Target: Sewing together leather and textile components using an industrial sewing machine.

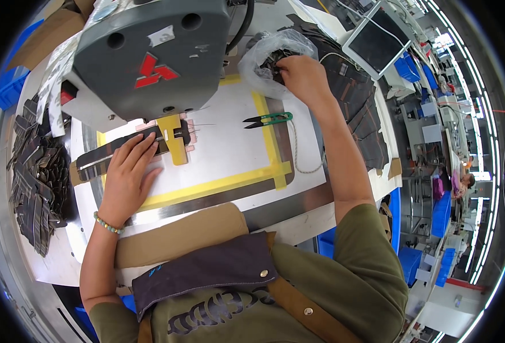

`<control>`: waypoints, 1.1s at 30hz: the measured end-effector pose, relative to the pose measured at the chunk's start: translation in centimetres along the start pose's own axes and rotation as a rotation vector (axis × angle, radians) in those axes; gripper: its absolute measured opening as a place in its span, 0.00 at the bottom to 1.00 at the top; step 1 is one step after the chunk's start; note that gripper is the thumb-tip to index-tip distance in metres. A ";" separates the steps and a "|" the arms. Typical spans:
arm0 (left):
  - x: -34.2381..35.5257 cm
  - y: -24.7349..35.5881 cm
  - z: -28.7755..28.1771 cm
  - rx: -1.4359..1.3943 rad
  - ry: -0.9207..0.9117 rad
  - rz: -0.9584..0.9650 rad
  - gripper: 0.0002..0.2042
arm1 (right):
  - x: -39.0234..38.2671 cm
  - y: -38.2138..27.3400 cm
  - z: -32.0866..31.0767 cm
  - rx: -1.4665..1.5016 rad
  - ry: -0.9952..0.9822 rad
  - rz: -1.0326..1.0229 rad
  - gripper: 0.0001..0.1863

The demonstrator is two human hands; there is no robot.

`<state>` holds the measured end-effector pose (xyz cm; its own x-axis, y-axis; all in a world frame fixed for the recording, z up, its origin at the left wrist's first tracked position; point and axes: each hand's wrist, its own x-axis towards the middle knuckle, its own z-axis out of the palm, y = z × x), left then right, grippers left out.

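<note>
The left hand (125,180) lies flat on a long dark strip (94,163), with its fingers extended and slightly spread and its thumb apart; it presses from above and does not pinch. The strip is under these fingers: one end comes out to the left of the hand, and the other goes to the right, toward a yellow plate (175,150) just beside the fingertips. The right hand (305,77) is well apart from the left one, at the mouth of a clear plastic bag (251,71). Its fingers are bent together over small dark pieces (272,61), but I cannot tell if one of them is held.

The strip seems to me light and rather flexible, like a layered fabric, so it could slide or turn if only one point is pressed. I would hold it with several flat fingers along its length, near the plate, and leave the fingertips outside the plate's edge. The small pieces are probably very light and may cling together; thumb and forefinger on one edge should be enough. The bag looks thin and soft, and it may crumple against the right wrist. Green snips (275,119) lie below the right hand, not touched
</note>
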<state>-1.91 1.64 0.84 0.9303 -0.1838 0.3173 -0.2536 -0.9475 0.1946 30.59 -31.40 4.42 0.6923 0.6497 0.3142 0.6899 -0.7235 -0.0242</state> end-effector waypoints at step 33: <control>1.1 6.3 -0.4 -1.439 0.041 -0.733 0.10 | -4.8 0.1 -2.8 -0.145 0.112 -0.256 0.08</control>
<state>-2.60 -4.42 2.78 0.9557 0.2037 -0.2122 0.1719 0.1986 0.9649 26.78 -35.21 5.55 0.4672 0.7908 0.3955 0.7958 -0.5710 0.2017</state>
